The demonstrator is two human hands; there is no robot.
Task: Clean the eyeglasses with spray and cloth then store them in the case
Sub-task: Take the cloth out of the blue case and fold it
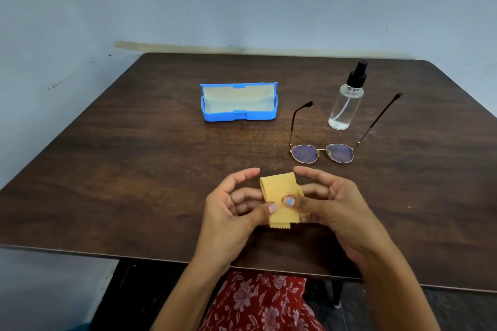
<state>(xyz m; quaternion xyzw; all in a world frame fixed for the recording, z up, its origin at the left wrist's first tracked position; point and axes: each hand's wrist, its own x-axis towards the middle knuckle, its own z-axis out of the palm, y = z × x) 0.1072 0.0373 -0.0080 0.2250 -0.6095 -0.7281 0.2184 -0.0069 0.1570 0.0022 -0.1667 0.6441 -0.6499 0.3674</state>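
Progress, judging by layout: early or mid stage; can't tell if spray's been used yet. Glasses not in case, so storing def still to do.

L to R: blue case (238, 102) sits open, lid up, nothing inside, mid-table toward the back. Left hand (233, 205) and right hand (326, 200) are close together near the front edge, both thumbs pinching the folded yellow cloth (279, 200) betw them, held just above the table (107, 156). Eyeglasses (322, 152) lie lenses toward the person, temples unfolded, just beyond the right hand. Spray bottle (347, 99) stands upright betw the temples, cap on.

Room: plenty of bare wood on the left & front; bottle betw the temples is the tight spot, easy to knock when lifting the glasses
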